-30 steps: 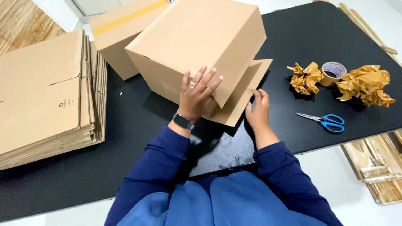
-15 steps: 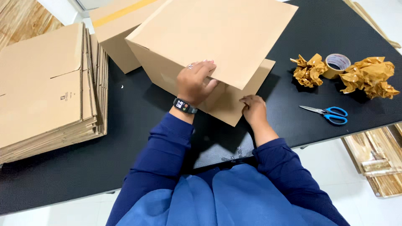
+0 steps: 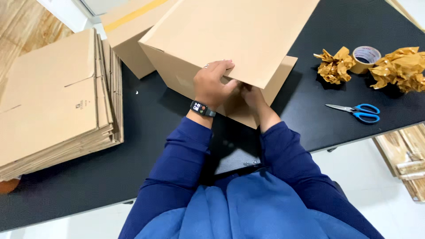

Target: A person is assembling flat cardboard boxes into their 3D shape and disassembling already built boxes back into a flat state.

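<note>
The big cardboard box (image 3: 230,40) sits on the black worktop (image 3: 150,128) right in front of the person, tipped so its near flaps face them, and it has come closer and lower than it was a second ago. The left hand (image 3: 213,84), which lay spread flat on the box face a moment back, is now curled over the edge of the large flap, fingers bent and pressing it down. The right hand (image 3: 250,94) has slid in from the outer flap edge and is now tucked under that same flap, just beside the left hand and touching it; its fingers are hidden, so I cannot tell whether they are closed or spread. To my eye the flaps are being folded in together, the lower one (image 3: 265,95) still sticking out beneath the hands. Off beyond the right hand lie blue-handled scissors (image 3: 359,111), and farther out two wads of crumpled brown tape (image 3: 335,65) with a tape roll (image 3: 365,57) between them. Beyond the left hand stands a stack of flat cartons (image 3: 57,102), and behind the box another box with a yellow strip (image 3: 128,31).
</note>
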